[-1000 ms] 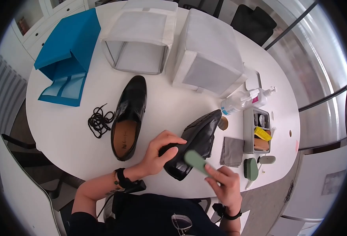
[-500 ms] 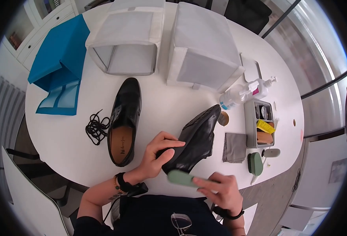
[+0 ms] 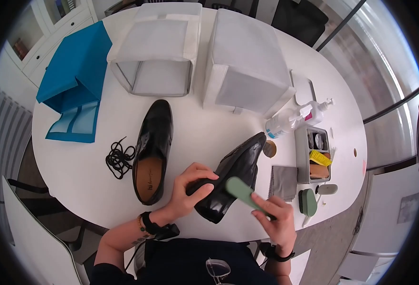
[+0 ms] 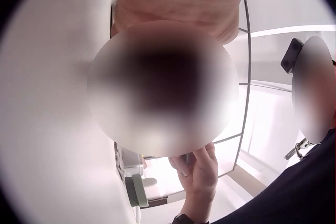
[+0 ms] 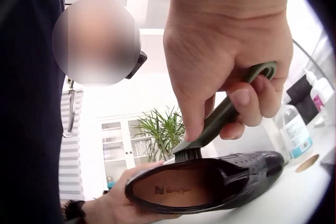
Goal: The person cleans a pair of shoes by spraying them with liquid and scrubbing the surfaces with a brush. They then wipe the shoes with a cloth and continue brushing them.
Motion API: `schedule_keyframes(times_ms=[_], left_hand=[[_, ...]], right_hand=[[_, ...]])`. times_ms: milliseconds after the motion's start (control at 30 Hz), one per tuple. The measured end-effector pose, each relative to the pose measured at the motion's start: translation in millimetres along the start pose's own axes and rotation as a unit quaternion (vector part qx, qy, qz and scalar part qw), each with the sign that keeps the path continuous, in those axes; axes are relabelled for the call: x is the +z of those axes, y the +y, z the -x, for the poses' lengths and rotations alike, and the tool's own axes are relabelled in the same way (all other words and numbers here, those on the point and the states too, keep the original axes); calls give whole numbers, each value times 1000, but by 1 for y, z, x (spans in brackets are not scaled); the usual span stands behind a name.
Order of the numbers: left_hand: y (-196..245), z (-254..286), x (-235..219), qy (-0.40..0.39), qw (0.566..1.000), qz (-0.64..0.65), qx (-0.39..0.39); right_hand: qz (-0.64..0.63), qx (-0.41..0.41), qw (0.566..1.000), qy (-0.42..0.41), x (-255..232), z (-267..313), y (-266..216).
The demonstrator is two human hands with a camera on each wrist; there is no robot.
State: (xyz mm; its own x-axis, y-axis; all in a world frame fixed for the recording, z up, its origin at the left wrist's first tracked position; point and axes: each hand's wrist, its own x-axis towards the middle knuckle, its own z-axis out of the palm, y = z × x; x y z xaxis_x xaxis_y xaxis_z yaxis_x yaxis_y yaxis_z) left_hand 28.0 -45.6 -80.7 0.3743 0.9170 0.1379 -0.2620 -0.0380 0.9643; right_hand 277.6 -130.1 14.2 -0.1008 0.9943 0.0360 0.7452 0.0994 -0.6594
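My left hand (image 3: 189, 190) grips a black leather shoe (image 3: 236, 172) by its heel end, and the shoe lies tilted on its side over the white table. My right hand (image 3: 277, 221) holds a green-handled shoe brush (image 3: 243, 192) by its handle. In the right wrist view the brush's dark bristles (image 5: 187, 154) meet the shoe's upper edge near the heel. That view also shows the tan insole (image 5: 173, 191). The matching black shoe (image 3: 155, 142) stands upright to the left, with loose black laces (image 3: 119, 159) beside it. A blurred patch covers the middle of the left wrist view.
On the right lie a grey cloth (image 3: 283, 182), a second green brush (image 3: 308, 202) and a grey box of shoe-care items (image 3: 302, 156), with pump bottles (image 3: 283, 122) behind. Two pale fabric boxes (image 3: 162, 42) and a blue box (image 3: 79, 61) line the back.
The brush first swung down and left toward the heel end, then came back up along the shoe's side. The left hand has kept its hold on the shoe.
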Motion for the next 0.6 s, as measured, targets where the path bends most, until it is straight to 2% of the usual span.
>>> schedule_keyframes(times_ms=[67,133,200,300,400,600], left_hand=[[-1,0,-3,-3,1000,-5,-1],[-1,0,-4,-4,1000,-10,-5],[0,0,-4,9,999,23,-26],[-1,0,-2,21,996,75,-39],[-1,1,-4,17,996,70,-46],[-1,0,-5,19,995,86,-54]], right_hand=[[-22,-21,999,-21,5,0,-2],[-104,-30,991,-73,10,-2,-7],[-107,-16,991,-84,10,-3,-5],[-105,13,994,-5,13,-6,-2],[-64,14,997,33,14,-8,2],[-55,27,998,16,11,-9,-4]])
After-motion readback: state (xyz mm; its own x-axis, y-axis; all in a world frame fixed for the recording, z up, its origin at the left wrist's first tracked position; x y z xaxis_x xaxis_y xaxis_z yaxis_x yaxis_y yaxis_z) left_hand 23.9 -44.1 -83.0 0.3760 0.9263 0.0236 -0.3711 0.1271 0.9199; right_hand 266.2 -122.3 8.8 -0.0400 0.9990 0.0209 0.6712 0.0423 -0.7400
